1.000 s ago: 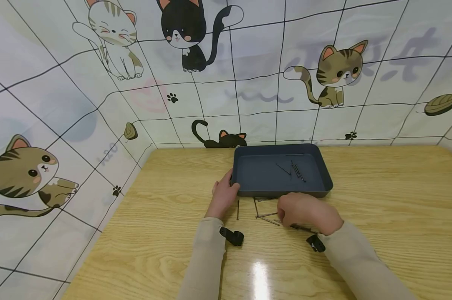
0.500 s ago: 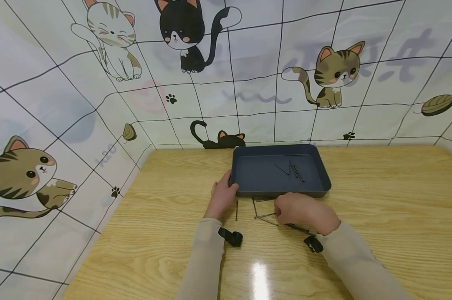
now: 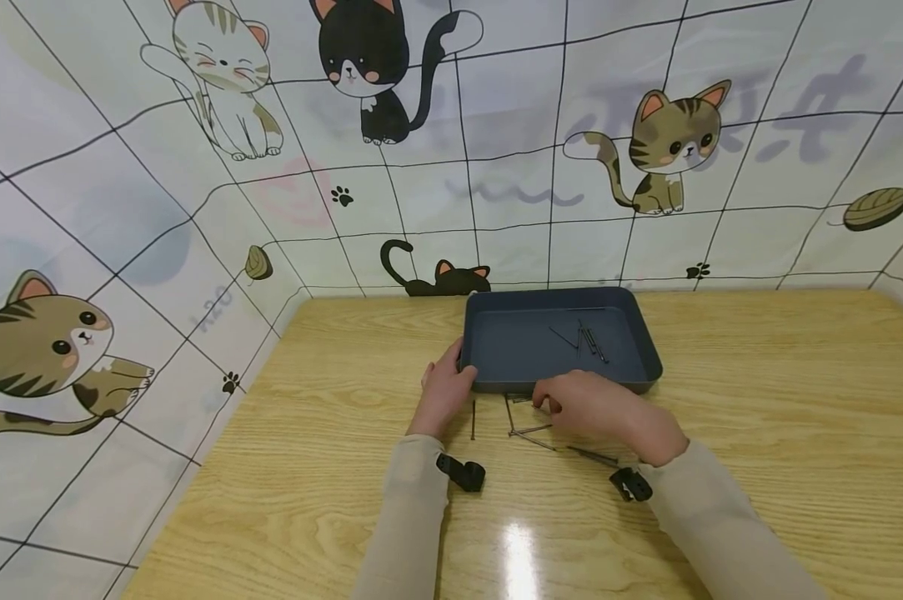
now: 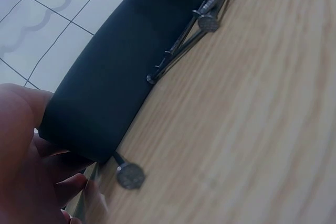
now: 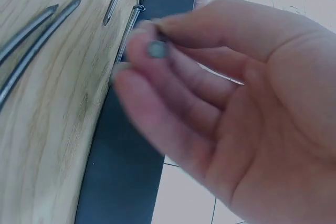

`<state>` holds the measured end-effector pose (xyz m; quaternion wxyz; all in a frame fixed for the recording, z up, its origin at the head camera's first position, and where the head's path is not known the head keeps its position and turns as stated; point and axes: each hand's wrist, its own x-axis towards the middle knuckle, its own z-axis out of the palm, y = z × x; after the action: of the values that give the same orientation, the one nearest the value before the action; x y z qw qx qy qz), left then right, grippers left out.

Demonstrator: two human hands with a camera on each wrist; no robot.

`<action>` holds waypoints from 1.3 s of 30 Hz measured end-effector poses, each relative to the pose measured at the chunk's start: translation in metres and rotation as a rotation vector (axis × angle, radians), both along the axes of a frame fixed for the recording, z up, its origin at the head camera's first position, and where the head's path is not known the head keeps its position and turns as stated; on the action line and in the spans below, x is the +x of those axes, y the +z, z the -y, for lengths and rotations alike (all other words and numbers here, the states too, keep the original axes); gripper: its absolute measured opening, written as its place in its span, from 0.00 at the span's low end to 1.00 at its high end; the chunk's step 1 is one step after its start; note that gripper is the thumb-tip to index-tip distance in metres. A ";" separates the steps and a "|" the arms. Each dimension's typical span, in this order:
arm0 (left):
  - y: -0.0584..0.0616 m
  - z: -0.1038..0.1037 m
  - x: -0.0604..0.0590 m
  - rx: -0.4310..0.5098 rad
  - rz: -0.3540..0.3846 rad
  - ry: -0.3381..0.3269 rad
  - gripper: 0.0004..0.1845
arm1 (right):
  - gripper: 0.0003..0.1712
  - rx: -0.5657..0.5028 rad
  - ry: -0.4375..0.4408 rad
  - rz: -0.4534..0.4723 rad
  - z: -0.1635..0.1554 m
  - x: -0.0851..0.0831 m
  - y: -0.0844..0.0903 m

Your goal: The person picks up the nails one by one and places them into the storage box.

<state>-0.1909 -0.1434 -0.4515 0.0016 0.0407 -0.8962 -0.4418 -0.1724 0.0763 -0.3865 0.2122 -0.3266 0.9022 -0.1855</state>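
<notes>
A dark blue tray (image 3: 496, 346) sits at the back of the wooden table with several nails (image 3: 589, 340) in it. My left hand (image 3: 445, 393) grips its front left corner, thumb at the front wall and fingers along the side. Just in front of the tray's front wall, my right hand (image 3: 601, 410) pinches a nail (image 5: 157, 50) between thumb and fingertips; its round head shows in the right wrist view, while the shank is mostly hidden. More nails (image 3: 532, 438) lie crossed on the table left of that hand, some right along the tray's foot.
One single nail (image 3: 474, 421) lies near my left hand, its head (image 4: 130, 176) close in the left wrist view. A few others (image 3: 592, 455) lie below my right hand. Behind the tray rises a cat-printed wall covering (image 3: 511, 183).
My right hand has moved left and up toward the tray's front wall with the nail, uncovering nails on the table beneath it. The left hand and tray stay put.
</notes>
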 end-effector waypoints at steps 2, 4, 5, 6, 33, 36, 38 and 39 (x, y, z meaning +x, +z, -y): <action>0.000 0.000 0.000 0.004 0.000 0.001 0.30 | 0.15 -0.029 0.009 -0.057 0.001 -0.001 0.000; 0.001 0.000 0.000 0.009 -0.002 0.002 0.30 | 0.15 -0.048 0.013 -0.102 0.002 -0.002 0.000; 0.001 0.000 0.000 0.011 -0.003 0.003 0.30 | 0.14 -0.053 0.013 -0.122 0.002 -0.003 0.001; 0.001 0.000 0.001 0.011 -0.005 0.003 0.30 | 0.14 -0.059 0.012 -0.139 0.003 -0.004 0.001; 0.000 0.000 0.000 -0.007 -0.008 0.003 0.30 | 0.13 -0.571 -0.364 -0.073 -0.029 -0.032 -0.014; 0.001 0.000 0.001 -0.007 -0.009 0.003 0.30 | 0.16 -0.637 -0.407 -0.023 -0.034 -0.037 -0.018; 0.001 0.000 0.001 -0.006 -0.009 0.003 0.30 | 0.19 -0.668 -0.420 0.001 -0.037 -0.040 -0.021; 0.001 0.000 0.001 -0.005 -0.009 0.002 0.30 | 0.20 -0.683 -0.422 0.009 -0.039 -0.041 -0.022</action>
<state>-0.1898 -0.1437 -0.4504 0.0061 0.0398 -0.8973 -0.4396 -0.2138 0.1157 -0.4083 0.0528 -0.1852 0.8349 -0.5156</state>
